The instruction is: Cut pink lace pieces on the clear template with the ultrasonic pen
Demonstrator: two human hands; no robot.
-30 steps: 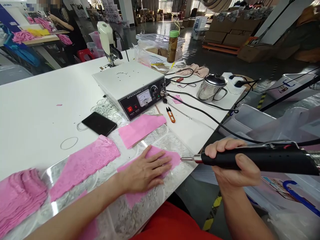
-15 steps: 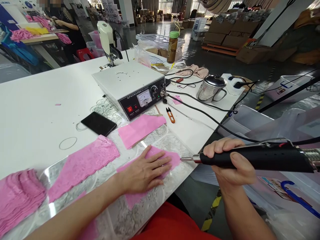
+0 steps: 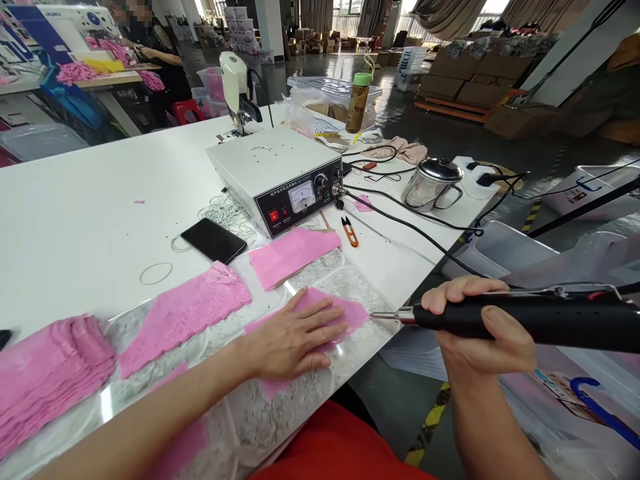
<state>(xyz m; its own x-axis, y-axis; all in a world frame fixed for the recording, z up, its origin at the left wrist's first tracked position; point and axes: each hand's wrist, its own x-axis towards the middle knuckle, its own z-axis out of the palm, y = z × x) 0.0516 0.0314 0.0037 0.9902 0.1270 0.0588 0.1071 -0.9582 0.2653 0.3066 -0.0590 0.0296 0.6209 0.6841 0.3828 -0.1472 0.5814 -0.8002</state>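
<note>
My left hand point(image 3: 300, 337) lies flat with its fingers spread, pressing a pink fabric piece point(image 3: 357, 313) against the clear-covered work mat point(image 3: 270, 417). Wrapped round the black handle of an ultrasonic hand tool point(image 3: 540, 323) is my right hand point(image 3: 483, 327). The tool's slim metal tip touches or nearly touches the pointed right end of that fabric; I cannot tell which. Above my left hand lies a pink pattern piece point(image 3: 295, 257). A pink lace piece point(image 3: 185, 317) rests to the left, beside a stack of pink lace pieces point(image 3: 60, 380).
A control box point(image 3: 300, 200) with a dial stands behind the mat, its cable running right. Nearby are a black phone point(image 3: 214, 241), orange thread snips point(image 3: 350, 232), a steel mug point(image 3: 434, 183) and a bottle point(image 3: 359, 103). Plastic bins point(image 3: 500, 250) stand right. Another person point(image 3: 160, 60) sits far left.
The view has swung slightly left, so the scene sits further right. My left hand stays flat on the fabric, and the tool tip remains at its pointed end.
</note>
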